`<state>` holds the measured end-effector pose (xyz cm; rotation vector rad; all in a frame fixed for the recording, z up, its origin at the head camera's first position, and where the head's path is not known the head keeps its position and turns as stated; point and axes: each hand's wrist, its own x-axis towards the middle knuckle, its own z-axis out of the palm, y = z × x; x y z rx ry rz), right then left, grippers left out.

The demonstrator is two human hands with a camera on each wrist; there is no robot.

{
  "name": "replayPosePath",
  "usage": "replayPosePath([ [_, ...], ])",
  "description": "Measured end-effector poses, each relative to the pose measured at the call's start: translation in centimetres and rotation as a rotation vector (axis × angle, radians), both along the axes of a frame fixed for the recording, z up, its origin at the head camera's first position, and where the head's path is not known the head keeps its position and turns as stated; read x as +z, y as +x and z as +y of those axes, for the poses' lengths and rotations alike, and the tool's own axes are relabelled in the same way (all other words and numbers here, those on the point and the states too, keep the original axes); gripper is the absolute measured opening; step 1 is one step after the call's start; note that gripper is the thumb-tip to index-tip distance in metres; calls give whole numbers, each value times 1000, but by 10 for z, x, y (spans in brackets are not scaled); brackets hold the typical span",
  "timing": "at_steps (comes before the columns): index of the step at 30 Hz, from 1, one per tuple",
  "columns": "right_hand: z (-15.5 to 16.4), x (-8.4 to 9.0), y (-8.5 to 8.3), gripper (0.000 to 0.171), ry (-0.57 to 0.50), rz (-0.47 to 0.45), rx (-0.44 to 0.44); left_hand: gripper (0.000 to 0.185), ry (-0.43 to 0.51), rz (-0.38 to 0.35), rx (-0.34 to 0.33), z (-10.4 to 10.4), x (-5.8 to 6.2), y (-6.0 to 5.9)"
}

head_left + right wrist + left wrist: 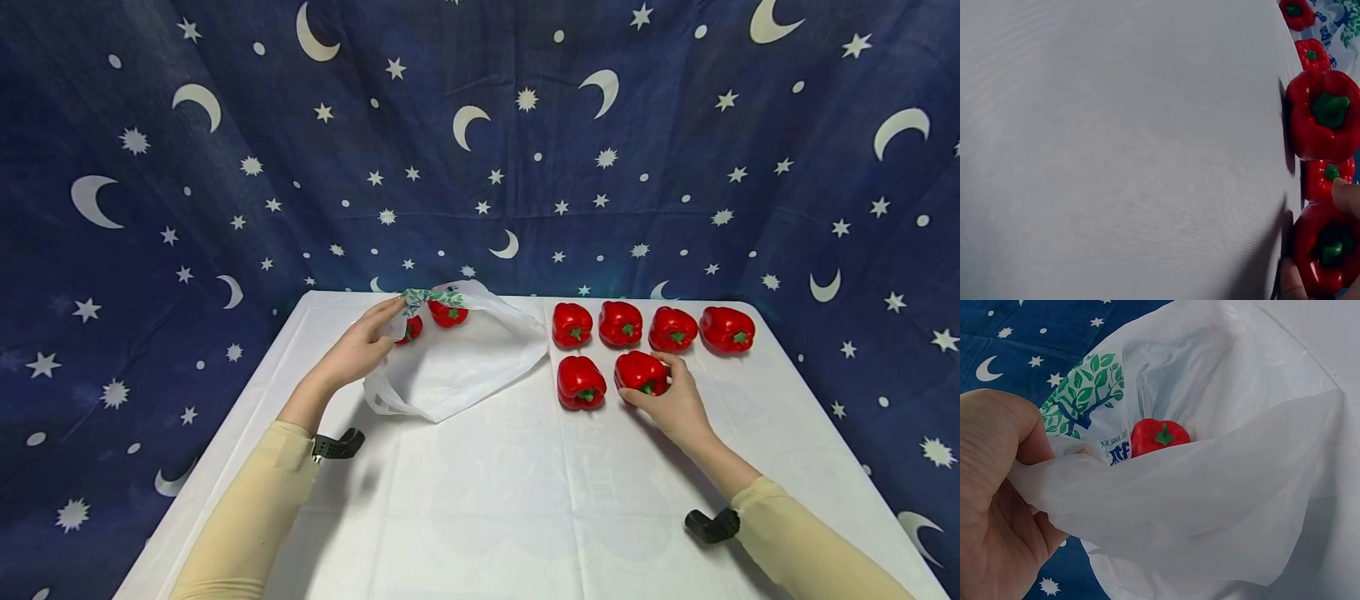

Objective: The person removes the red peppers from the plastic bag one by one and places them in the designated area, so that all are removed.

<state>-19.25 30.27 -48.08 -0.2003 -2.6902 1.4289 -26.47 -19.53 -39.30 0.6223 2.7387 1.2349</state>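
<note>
A: Right hand first?
B: Fingers curled round a red pepper, front row, right one of the pair on the table. Right wrist view shows a fingertip on it, stem facing up.

A: Left hand?
B: Pinching the rim of the white plastic bag, holding the mouth up and open. Left wrist view shows the thumb folded over the plastic.

A: Which way is the bag from the gripped pepper?
B: Off to the person's left, mouth gaping toward the peppers. One more front-row pepper sits between them, near the bag's edge.

A: Anything inside the bag?
B: Two peppers at the far end, near the tree print.

A: Rest?
B: Four peppers in the back row, just behind the right hand. Starry blue cloth behind.
</note>
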Motion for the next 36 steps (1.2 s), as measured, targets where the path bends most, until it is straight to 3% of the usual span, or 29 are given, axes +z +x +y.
replayPosePath([
  [13, -1, -7, 8, 100, 76, 34, -6, 68, -1, 11, -11, 0, 1, 1],
  [21, 0, -8, 9, 105, 92, 0, -4, 67, -2, 7, -6, -1, 1, 2],
  [29, 8, 5, 16, 114, 106, -54, 23, 67, -11, 8, -5, -1, 1, 2],
  [36, 18, 24, 25, 103, 134, 19, -34, 68, -7, 8, -1, -1, 1, 2],
])
